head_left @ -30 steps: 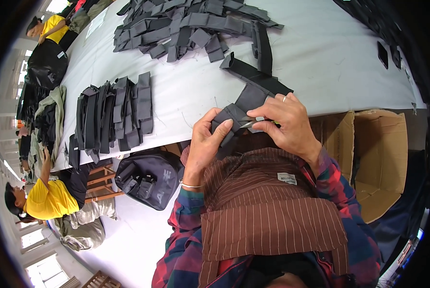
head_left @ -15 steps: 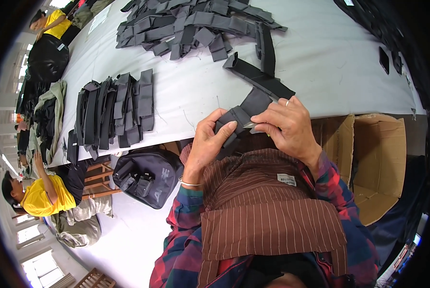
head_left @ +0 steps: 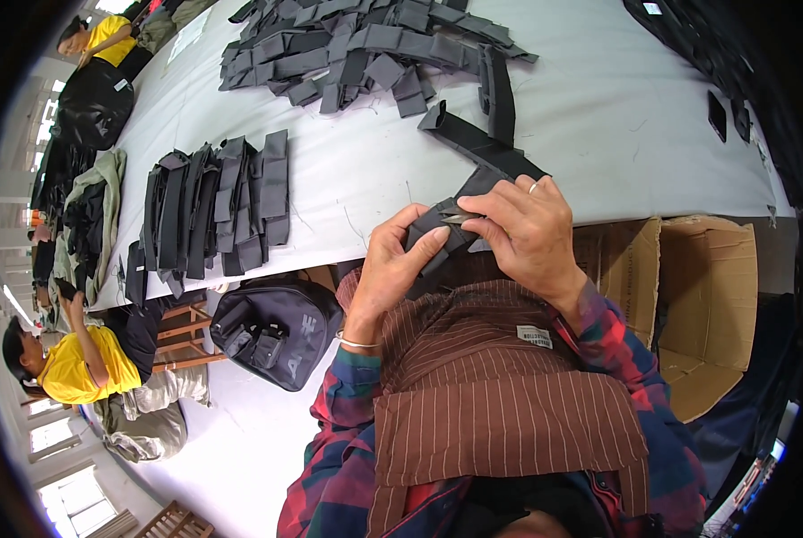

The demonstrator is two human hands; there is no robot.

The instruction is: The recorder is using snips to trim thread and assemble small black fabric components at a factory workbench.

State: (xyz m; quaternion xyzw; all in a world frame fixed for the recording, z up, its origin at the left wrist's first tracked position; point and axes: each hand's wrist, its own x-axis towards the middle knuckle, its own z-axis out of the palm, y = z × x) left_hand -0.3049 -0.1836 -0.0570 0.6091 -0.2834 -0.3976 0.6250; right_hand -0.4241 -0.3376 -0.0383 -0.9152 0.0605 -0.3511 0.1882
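My left hand (head_left: 390,260) pinches a dark grey fabric strip (head_left: 477,182) with folded, pocket-like sections at the table's near edge. In my right hand (head_left: 534,235) is a pair of thread snips (head_left: 456,216), only its pale metal blades showing between the fingers. The blade tips lie against the strip, close to my left thumb. My right fingers hide the handle. Beyond my hands, another dark strip (head_left: 473,139) lies on the table and touches or overlaps the held one; where one ends I cannot tell.
A large heap of grey strips (head_left: 356,49) covers the table's far side. Several strips stand in a neat row (head_left: 217,206) at left. An open cardboard box (head_left: 706,296) is at right, a black bag (head_left: 276,332) below the table's left edge. Two people in yellow work at far left.
My right hand has shifted slightly left and up, bringing the snips' blades further over the strip. The strip has tilted a little in my left hand, which stays nearly in place.
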